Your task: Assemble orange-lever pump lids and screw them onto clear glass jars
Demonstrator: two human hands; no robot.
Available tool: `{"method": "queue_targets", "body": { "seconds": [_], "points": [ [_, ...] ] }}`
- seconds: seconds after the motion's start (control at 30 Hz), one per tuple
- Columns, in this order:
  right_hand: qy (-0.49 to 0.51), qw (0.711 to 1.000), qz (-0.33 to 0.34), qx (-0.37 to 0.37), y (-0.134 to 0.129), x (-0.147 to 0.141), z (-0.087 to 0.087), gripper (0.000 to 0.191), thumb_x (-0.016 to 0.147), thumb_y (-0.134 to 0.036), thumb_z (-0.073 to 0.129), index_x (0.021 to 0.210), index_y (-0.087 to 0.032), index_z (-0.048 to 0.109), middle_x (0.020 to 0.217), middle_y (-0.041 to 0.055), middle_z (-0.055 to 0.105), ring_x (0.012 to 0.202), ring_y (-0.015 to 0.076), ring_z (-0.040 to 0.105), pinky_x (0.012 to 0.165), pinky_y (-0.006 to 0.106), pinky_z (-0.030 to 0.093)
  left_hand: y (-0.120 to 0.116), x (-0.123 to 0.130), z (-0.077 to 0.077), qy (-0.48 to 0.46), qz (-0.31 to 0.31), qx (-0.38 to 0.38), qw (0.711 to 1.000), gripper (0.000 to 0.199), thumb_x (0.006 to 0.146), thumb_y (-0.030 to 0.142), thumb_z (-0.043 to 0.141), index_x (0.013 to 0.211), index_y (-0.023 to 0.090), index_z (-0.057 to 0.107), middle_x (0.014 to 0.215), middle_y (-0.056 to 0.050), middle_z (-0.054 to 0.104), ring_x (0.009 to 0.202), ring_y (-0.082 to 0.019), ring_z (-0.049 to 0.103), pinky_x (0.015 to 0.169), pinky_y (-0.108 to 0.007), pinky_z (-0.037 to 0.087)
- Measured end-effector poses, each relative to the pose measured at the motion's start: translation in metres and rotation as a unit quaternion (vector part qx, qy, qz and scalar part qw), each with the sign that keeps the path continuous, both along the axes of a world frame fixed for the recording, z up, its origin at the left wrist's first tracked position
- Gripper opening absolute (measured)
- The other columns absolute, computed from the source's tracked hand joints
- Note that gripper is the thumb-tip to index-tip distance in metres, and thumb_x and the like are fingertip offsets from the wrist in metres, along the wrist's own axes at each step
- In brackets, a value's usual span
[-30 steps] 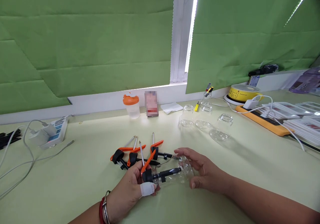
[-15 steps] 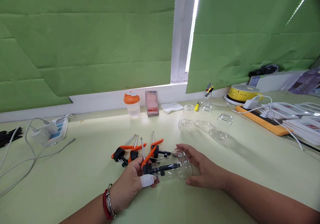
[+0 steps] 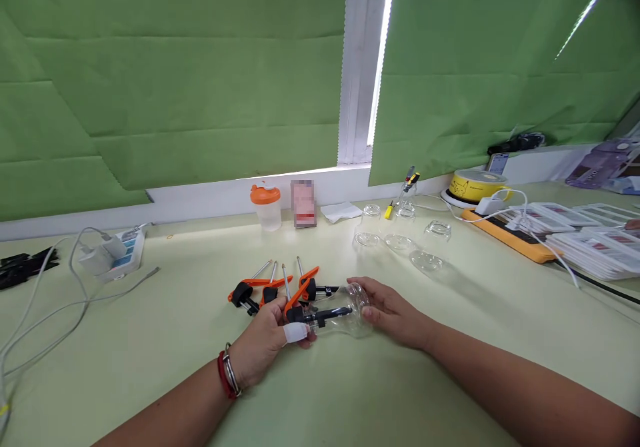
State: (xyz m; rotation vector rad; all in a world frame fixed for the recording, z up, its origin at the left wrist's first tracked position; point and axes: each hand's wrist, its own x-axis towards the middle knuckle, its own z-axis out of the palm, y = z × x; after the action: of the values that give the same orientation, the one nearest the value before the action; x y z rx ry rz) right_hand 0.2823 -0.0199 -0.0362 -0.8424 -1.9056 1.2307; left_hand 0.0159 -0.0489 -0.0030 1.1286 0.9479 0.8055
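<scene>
A clear glass bottle (image 3: 357,330) lies on its side between my hands, its neck to the left. My left hand (image 3: 263,340), with white tape on the thumb, grips a dispenser top with an orange lever (image 3: 299,295), black collar and thin metal spout at the bottle's neck. The top's black tube reaches into the bottle. Whether the top is fastened I cannot tell. My right hand (image 3: 393,314) is closed around the bottle's base end. Several similar dispenser tops (image 3: 243,294) with orange levers lie just behind my left hand.
Upturned glass bottles (image 3: 435,237) stand behind my right hand, near small screwdrivers (image 3: 413,179). An orange-lidded cup (image 3: 267,210) and a pink box (image 3: 303,204) are at the back. Left is a white power strip (image 3: 131,254) with cables; right, an orange power strip (image 3: 505,234) and stacked white panels (image 3: 590,254).
My right hand's fingers have closed in on the bottle's base end, where they were spread wider before. My left hand keeps its grip. The whole view has shifted slightly.
</scene>
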Motion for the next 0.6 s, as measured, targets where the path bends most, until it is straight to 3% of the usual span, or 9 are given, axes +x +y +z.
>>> {"method": "queue_targets", "body": {
  "seconds": [0.13, 0.33, 0.43, 0.6],
  "points": [
    [0.015, 1.0, 0.007, -0.011, -0.002, 0.0008, 0.0019, 0.057, 0.089, -0.05, 0.048, 0.137, -0.025, 0.029, 0.119, 0.0104, 0.052, 0.108, 0.0216, 0.052, 0.097, 0.043, 0.04, -0.0011, 0.0001, 0.0001, -0.001, 0.005, 0.001, 1.0, 0.036, 0.068, 0.024, 0.075, 0.099, 0.018, 0.058, 0.09, -0.006, 0.069, 0.079, -0.022, 0.065, 0.073, -0.037, 0.051],
    [-0.013, 0.999, 0.036, -0.011, -0.0025, 0.0069, 0.0078, 0.082, 0.072, -0.041, 0.073, 0.139, -0.022, 0.028, 0.129, 0.014, 0.046, 0.118, 0.026, 0.046, 0.1, 0.045, 0.038, -0.0007, 0.0008, 0.0011, 0.008, 0.008, -0.002, 1.0, 0.036, 0.067, 0.024, 0.075, 0.097, 0.017, 0.058, 0.088, -0.006, 0.069, 0.079, -0.022, 0.065, 0.073, -0.036, 0.051],
    [-0.02, 1.0, 0.02, -0.001, -0.0012, 0.0066, 0.0085, 0.075, 0.075, -0.045, 0.069, 0.137, -0.021, 0.034, 0.128, 0.0132, 0.047, 0.114, 0.0257, 0.048, 0.096, 0.043, 0.041, -0.0009, 0.0005, 0.0013, 0.008, 0.004, 0.002, 1.0, 0.037, 0.067, 0.025, 0.075, 0.099, 0.016, 0.058, 0.09, -0.007, 0.069, 0.079, -0.022, 0.065, 0.074, -0.036, 0.052],
    [-0.053, 0.999, 0.007, 0.004, -0.0003, 0.0051, 0.0077, 0.058, 0.08, -0.053, 0.06, 0.126, -0.021, 0.048, 0.108, 0.0084, 0.054, 0.092, 0.0212, 0.053, 0.08, 0.036, 0.046, -0.0007, 0.0001, 0.0013, 0.007, 0.005, -0.005, 1.0, 0.036, 0.069, 0.026, 0.074, 0.099, 0.016, 0.057, 0.086, -0.006, 0.068, 0.079, -0.021, 0.065, 0.075, -0.037, 0.052]
  ]
}}
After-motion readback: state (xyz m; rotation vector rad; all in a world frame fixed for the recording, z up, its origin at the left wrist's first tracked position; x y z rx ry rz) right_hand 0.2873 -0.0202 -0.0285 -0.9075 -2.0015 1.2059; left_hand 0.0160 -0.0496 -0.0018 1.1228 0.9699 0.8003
